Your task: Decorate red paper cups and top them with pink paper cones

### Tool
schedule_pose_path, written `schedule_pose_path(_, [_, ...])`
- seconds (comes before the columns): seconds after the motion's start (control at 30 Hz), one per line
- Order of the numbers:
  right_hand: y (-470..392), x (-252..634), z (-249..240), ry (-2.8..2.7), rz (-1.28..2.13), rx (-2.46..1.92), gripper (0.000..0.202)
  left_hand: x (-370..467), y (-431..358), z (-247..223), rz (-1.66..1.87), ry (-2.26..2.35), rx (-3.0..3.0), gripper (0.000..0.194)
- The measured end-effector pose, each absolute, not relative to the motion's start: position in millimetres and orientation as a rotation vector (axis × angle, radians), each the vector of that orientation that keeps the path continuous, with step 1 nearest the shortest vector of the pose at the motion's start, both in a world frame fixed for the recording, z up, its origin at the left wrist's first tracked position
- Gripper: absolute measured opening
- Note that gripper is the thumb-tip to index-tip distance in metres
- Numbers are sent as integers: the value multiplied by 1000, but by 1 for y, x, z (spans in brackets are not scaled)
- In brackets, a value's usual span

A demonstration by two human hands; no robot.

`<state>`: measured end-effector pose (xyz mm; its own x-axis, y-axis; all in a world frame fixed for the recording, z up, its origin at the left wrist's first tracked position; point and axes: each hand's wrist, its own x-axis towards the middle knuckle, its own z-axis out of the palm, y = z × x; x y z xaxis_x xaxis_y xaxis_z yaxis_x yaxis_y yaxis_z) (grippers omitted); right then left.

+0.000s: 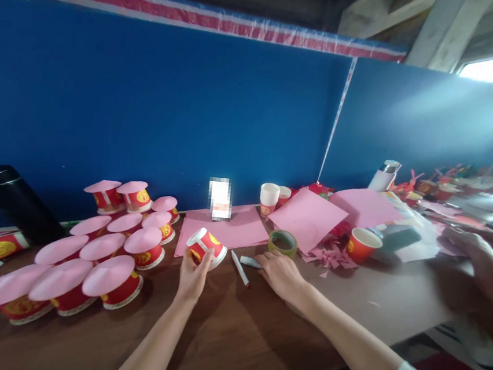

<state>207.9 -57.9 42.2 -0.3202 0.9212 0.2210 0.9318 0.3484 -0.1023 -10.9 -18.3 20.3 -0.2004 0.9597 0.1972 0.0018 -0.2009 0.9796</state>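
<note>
In my left hand point(194, 273) is a red and white paper cup point(209, 246) with a yellow emblem, tilted on its side, the thumb and fingers closed round it. My right hand point(281, 274) rests low over the table, its fingers closed on the end of a short white marker point(248, 261). Beside that lies a second white marker point(240, 268) on the brown tabletop. A roll of tape point(282, 242) sits just behind my right hand.
At left stand several upturned red cups with pink paper cone tops point(109, 275), near a black flask point(13, 203). Pink sheets point(225, 229), stacked white cups point(268, 197), paper scraps point(331, 257) and a red cup point(363, 244) lie beyond. Another person's hand point(475, 253) is at right.
</note>
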Motion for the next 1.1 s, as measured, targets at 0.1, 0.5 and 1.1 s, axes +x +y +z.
schedule_pose_path(0.1, [-57, 208, 40, -2408, -29, -1695, 21, -13, -17, 20, 1433, 1457, 1338, 47])
schedule_pose_path(0.5, [-54, 192, 31, -1797, 533, -1297, 16, -11, -20, 15, 1507, 1592, 1444, 84])
schedule_pose_path(1.1, [-55, 176, 6, -1206, 1336, -662, 30, 37, -57, 61, 1211, 1294, 1877, 33])
